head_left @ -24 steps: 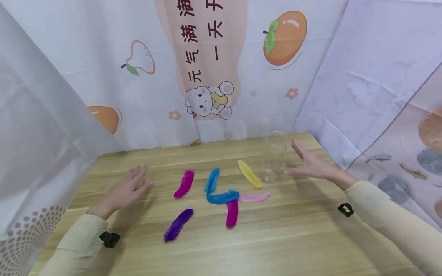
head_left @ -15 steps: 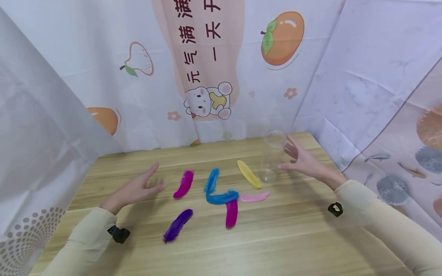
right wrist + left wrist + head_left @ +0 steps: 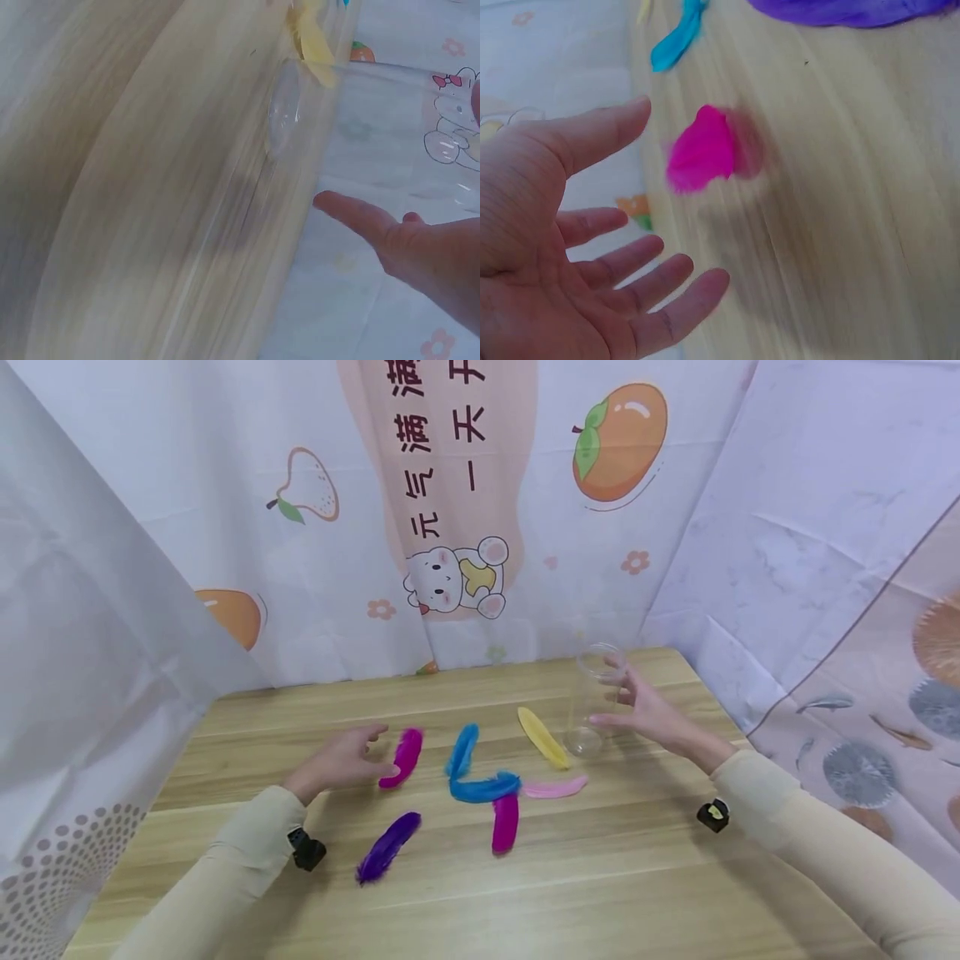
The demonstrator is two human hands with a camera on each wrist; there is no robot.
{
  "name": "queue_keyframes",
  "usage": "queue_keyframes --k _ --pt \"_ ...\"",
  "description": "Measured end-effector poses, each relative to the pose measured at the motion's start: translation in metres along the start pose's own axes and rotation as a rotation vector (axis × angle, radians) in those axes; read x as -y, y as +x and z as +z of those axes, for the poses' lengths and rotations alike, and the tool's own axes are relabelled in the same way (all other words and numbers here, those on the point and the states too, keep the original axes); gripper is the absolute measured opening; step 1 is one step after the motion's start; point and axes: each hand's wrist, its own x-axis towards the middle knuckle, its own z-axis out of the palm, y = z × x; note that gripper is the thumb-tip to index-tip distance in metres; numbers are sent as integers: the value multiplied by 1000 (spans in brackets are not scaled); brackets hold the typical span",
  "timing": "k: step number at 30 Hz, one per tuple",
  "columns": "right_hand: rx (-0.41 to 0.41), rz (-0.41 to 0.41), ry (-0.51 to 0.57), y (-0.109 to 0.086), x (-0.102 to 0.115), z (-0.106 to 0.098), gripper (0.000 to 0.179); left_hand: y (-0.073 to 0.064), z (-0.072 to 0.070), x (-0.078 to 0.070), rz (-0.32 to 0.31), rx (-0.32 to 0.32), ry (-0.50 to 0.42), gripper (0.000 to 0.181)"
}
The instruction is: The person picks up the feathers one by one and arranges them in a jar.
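Note:
My left hand (image 3: 345,760) is just left of a magenta feather (image 3: 408,756) on the table. In the left wrist view its fingers are spread and slightly bent, apart from the magenta feather (image 3: 703,150). At the right, my right hand (image 3: 648,710) is around the side of an upright clear plastic cup (image 3: 588,702). The thumb is straight and looks apart from the clear cup (image 3: 375,127) in the right wrist view; the other fingers lie mostly behind the cup or outside that view, so contact is unclear.
Two blue feathers (image 3: 483,789) meet at an angle mid-table. Nearby lie a yellow feather (image 3: 542,739), a pink feather (image 3: 555,788), a second magenta feather (image 3: 506,825) and a purple feather (image 3: 388,847). Printed cloth (image 3: 322,585) hangs along the wooden table's back and sides.
My left hand has moved right, up to the magenta feather, and its fingers have bent a little. My right hand has moved left to the clear cup. The feathers and cup stay put.

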Motion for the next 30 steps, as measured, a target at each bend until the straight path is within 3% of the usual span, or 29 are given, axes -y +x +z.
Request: queue_keyframes --k 8,12,16,19,23,30 --pt "41 108 130 3 -6 6 96 15 13 -8 -43 8 12 78" --pt "64 110 168 6 -9 10 93 21 19 -7 -87 -5 39 78" --pt "55 91 158 9 -12 12 92 26 24 -5 -94 -27 113 79" --pt "35 67 89 9 -13 12 90 29 27 -6 -93 -49 130 75" --pt "18 56 25 9 -14 11 88 31 28 -8 -150 -56 49 67" --pt "22 52 44 9 -16 11 88 37 29 -16 -239 -21 -66 55"
